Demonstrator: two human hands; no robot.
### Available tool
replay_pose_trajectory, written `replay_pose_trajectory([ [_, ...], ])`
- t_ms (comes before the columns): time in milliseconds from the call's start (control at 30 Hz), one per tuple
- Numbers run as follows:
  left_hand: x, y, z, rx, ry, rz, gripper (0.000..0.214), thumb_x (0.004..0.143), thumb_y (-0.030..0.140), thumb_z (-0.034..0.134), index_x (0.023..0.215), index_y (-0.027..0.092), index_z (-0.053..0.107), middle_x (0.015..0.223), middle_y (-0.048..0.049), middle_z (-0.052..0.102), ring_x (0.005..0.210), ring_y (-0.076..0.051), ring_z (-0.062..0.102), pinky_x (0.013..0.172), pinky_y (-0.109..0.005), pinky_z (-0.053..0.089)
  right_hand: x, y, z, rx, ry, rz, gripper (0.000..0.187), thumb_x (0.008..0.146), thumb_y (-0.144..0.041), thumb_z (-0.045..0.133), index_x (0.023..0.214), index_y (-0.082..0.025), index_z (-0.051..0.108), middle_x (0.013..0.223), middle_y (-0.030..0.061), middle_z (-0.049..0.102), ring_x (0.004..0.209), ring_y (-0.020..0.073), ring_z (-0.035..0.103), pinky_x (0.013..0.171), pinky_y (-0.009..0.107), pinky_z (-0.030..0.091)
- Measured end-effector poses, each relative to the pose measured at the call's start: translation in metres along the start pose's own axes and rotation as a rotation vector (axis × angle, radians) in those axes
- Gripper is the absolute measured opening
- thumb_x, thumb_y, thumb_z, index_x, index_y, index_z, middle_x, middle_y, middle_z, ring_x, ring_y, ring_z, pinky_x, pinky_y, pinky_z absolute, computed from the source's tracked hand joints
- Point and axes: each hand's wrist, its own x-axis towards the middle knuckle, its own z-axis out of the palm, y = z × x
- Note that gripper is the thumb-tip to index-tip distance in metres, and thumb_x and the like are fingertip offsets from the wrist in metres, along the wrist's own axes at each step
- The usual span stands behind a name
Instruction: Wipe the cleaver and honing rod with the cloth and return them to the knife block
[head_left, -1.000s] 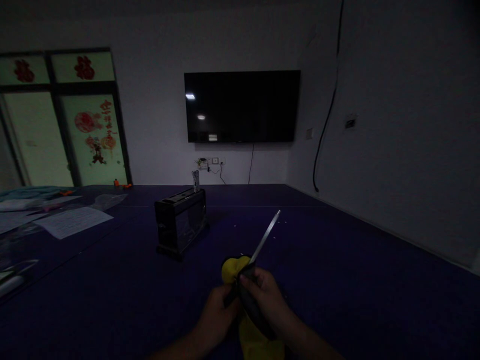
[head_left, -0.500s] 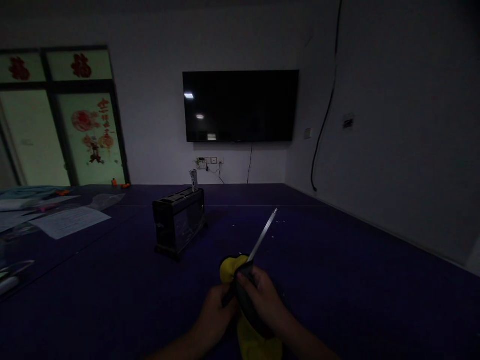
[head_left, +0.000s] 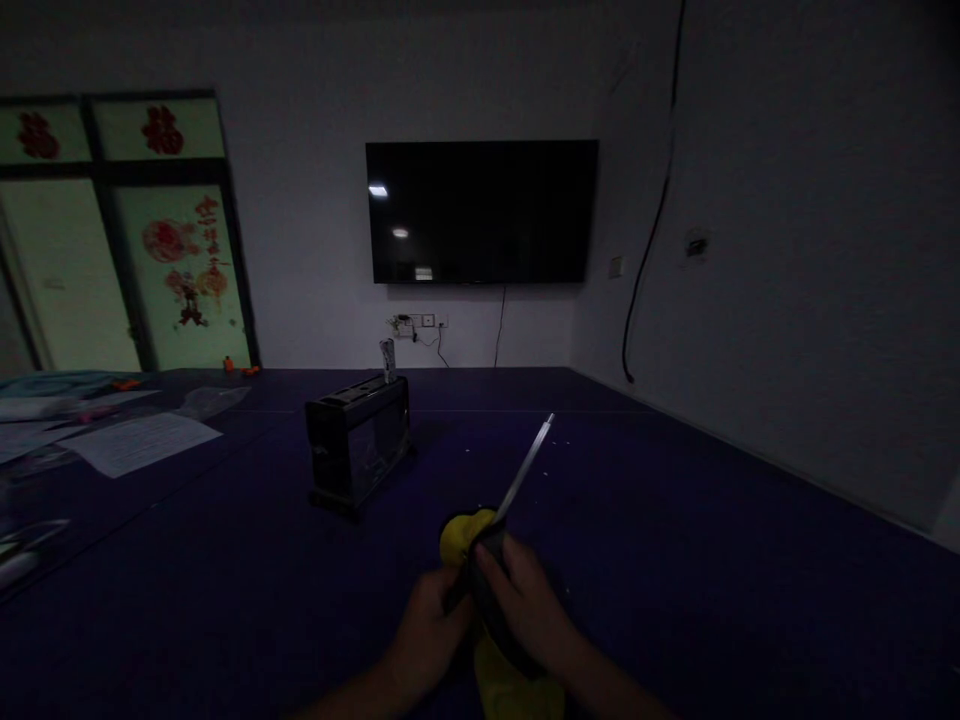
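In dim light my right hand (head_left: pixel 529 610) is wrapped round the dark handle of a knife (head_left: pixel 525 470), whose thin silver blade points up and away to the right. My left hand (head_left: pixel 427 640) is closed on a yellow cloth (head_left: pixel 461 530) that bunches at the base of the blade and hangs down under both hands. Both hands meet low in the middle of the view, above a dark blue table (head_left: pixel 675 520).
A black knife block (head_left: pixel 358 436) with a pale handle sticking out stands on the table ahead to the left. Sheets of paper (head_left: pixel 142 442) and other items lie at the far left. A wall-mounted black screen (head_left: pixel 481 212) hangs behind, with a white wall on the right.
Hardly anything differs: the hands with knife and cloth have shifted very slightly, and the view has drifted a little.
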Motion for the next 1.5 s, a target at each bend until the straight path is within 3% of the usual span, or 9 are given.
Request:
replay_pose_trajectory([
  [233,-0.001,0.000,-0.003,0.030,0.028,0.018,0.051,0.072,0.057,0.054,0.078,0.008,0.066,0.071,-0.0047,0.059,0.067,-0.016,0.049,0.059,-0.025,0.039,0.002,-0.005,-0.002,-0.078,0.064,-0.011,0.030,0.081,-0.045,0.047,0.069,-0.019,0.056,0.068,0.0034,0.062,0.066,0.0181,0.056,0.062,0.028,0.040],
  [400,-0.001,0.005,-0.002,0.020,0.046,0.052,0.051,0.073,0.057,0.053,0.079,0.008,0.066,0.069,-0.0042,0.059,0.065,-0.016,0.049,0.058,-0.024,0.039,0.002,-0.005,-0.004,-0.010,0.205,0.072,0.026,0.070,-0.044,0.063,0.079,-0.019,0.060,0.064,0.0000,0.060,0.057,0.0157,0.053,0.053,0.025,0.039],
  [500,-0.002,0.009,-0.001,0.035,0.058,0.046,0.049,0.073,0.057,0.054,0.072,0.009,0.064,0.066,-0.0029,0.058,0.063,-0.015,0.047,0.056,-0.023,0.038,0.002,-0.003,-0.004,0.038,0.251,0.078,0.029,0.071,-0.047,0.061,0.064,-0.019,0.059,0.055,-0.0006,0.055,0.054,0.0143,0.049,0.049,0.024,0.035],
  [667,-0.003,0.010,-0.003,0.036,0.053,0.057,0.050,0.073,0.058,0.053,0.077,0.009,0.065,0.070,-0.0042,0.060,0.067,-0.017,0.050,0.060,-0.025,0.041,0.002,0.002,-0.001,0.190,0.112,0.038,0.035,0.074,-0.048,0.058,0.061,-0.016,0.060,0.061,0.0014,0.057,0.061,0.0158,0.053,0.055,0.026,0.039],
  [833,-0.002,0.009,-0.005,0.047,0.022,0.070,0.048,0.074,0.057,0.051,0.074,0.010,0.064,0.069,-0.0048,0.061,0.068,-0.018,0.052,0.062,-0.026,0.042,0.005,0.005,0.002,0.387,0.021,0.150,0.038,0.065,-0.052,0.067,0.071,-0.015,0.064,0.067,0.0031,0.062,0.065,0.0181,0.057,0.060,0.028,0.043],
  [967,-0.002,0.008,-0.005,0.053,0.022,0.073,0.045,0.074,0.054,0.053,0.072,0.010,0.064,0.067,-0.0043,0.061,0.067,-0.018,0.052,0.061,-0.025,0.042,0.005,0.004,0.004,0.517,-0.024,0.153,0.044,0.064,-0.054,0.068,0.085,-0.016,0.064,0.078,0.0056,0.066,0.075,0.0207,0.061,0.068,0.031,0.046],
  [1167,-0.003,0.005,-0.005,0.072,0.031,0.076,0.042,0.074,0.053,0.054,0.069,0.012,0.063,0.066,-0.0039,0.061,0.067,-0.018,0.052,0.061,-0.025,0.043,0.002,0.005,0.009,0.494,-0.043,0.087,0.043,0.074,-0.057,0.058,0.089,-0.017,0.062,0.087,0.0064,0.066,0.087,0.0227,0.061,0.078,0.034,0.045],
  [1500,-0.003,0.008,-0.004,0.082,0.035,0.041,0.041,0.074,0.051,0.053,0.066,0.011,0.060,0.061,-0.0018,0.055,0.061,-0.015,0.047,0.055,-0.023,0.038,0.002,0.009,0.008,0.451,-0.056,0.079,0.043,0.077,-0.058,0.054,0.093,-0.018,0.061,0.089,0.0060,0.065,0.090,0.0234,0.060,0.079,0.035,0.046],
])
